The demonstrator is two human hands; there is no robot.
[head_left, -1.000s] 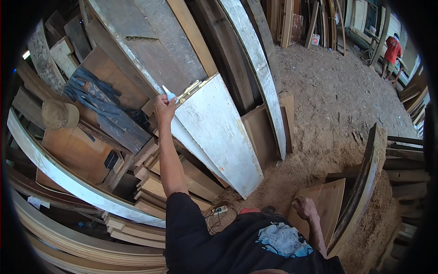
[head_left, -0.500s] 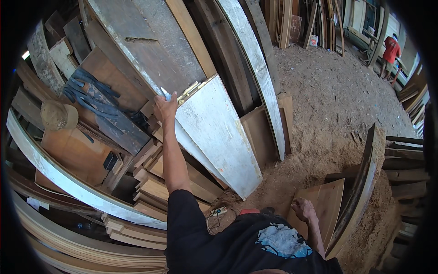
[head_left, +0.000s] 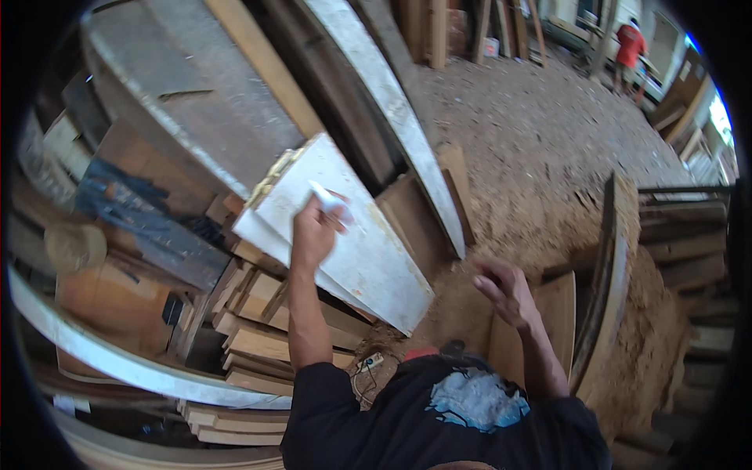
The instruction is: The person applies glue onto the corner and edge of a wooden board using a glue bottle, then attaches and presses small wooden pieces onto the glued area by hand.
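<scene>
In my left hand (head_left: 315, 233) is a small white bottle with a pointed tip (head_left: 332, 205), partly hidden by my closed fingers and a little blurred. It is over a white-faced board (head_left: 368, 254) that leans at a slant, with a ragged yellowish upper edge (head_left: 274, 172). My right hand (head_left: 507, 294) is raised above a curved brown wooden panel (head_left: 533, 333), fingers apart and slightly bent, holding nothing. Behind the white board stands a large weathered grey panel (head_left: 196, 94).
Stacked timber pieces (head_left: 254, 337) lie beside my left arm, near a cap (head_left: 74, 247) and dark cloth (head_left: 117, 196). A power strip (head_left: 370, 363) with a cable sits by my feet. Curved planks (head_left: 607, 290) and sawdust (head_left: 654, 329) are at right. A person in red (head_left: 629, 47) stands far off.
My left hand has come away from the board's upper edge, moving right and down with the bottle. My right hand has lifted and its fingers have spread. The view has shifted.
</scene>
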